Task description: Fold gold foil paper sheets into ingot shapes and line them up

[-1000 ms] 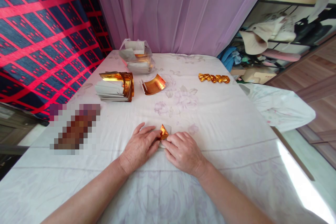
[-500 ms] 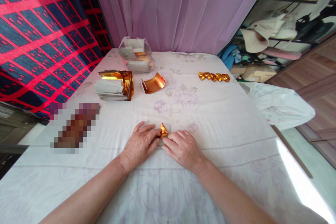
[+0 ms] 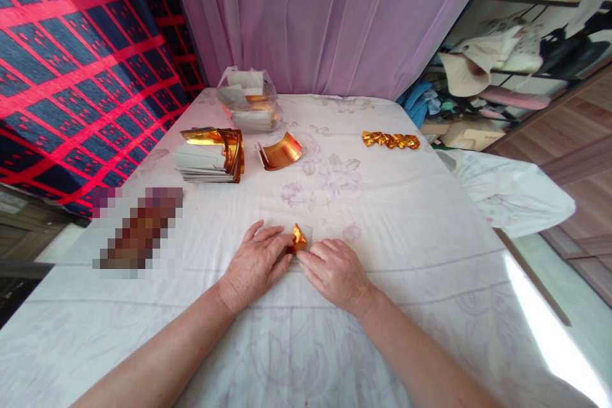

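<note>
Hands [image 3: 296, 266] press gold foil paper [image 3: 299, 239] lying between them

Gold foil paper [image 3: 299, 239]; white floral sheet [image 3: 430, 217] (faint lilac); pink curtain [image 3: 325, 19].

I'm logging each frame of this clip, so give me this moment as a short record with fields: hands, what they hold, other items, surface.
left hand: left hand flat on the cloth, fingertips pressing the gold foil paper
right hand: right hand palm down, fingertips at the same paper
held item: small, partly folded, gold side up, pinned between both hands
stack: pile of foil sheets far left
loose sheet: curved gold sheet beside the stack
bag: clear bag of sheets at the far edge
finished pieces: row of folded gold pieces far right
surface: white floral cloth
</note>
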A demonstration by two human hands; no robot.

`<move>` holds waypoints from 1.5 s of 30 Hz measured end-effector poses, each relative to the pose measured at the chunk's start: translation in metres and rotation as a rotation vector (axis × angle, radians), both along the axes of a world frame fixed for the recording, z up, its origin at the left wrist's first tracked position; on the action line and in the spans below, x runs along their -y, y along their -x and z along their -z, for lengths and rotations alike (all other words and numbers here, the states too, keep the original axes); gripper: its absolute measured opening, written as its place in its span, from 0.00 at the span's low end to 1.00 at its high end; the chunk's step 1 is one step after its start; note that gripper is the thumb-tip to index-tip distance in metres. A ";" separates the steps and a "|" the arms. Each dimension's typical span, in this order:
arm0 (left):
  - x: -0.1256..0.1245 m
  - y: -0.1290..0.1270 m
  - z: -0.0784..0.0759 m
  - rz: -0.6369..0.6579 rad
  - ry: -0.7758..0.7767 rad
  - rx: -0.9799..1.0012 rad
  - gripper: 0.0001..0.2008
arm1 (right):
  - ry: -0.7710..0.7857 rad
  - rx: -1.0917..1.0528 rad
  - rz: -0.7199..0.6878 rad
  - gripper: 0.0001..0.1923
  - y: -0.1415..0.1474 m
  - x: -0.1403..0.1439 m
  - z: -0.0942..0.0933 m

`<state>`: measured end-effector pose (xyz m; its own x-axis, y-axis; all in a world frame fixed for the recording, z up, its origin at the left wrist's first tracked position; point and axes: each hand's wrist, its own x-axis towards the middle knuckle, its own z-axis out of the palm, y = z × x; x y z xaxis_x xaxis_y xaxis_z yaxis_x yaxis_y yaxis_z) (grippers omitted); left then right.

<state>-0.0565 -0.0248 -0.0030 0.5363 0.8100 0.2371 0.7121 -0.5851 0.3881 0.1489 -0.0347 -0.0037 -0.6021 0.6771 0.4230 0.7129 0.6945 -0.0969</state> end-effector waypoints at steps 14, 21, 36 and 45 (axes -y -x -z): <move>-0.001 0.001 0.002 -0.008 -0.014 0.022 0.12 | 0.172 -0.107 0.040 0.10 -0.002 -0.002 0.006; -0.001 0.002 0.003 0.002 -0.031 0.017 0.12 | 0.232 -0.202 0.105 0.09 0.001 -0.003 0.008; -0.002 0.002 0.003 0.003 -0.008 0.037 0.14 | 0.218 -0.205 0.227 0.08 0.008 -0.004 0.005; 0.000 -0.002 -0.002 -0.021 -0.007 0.002 0.18 | 0.240 -0.198 0.261 0.08 0.010 -0.003 0.006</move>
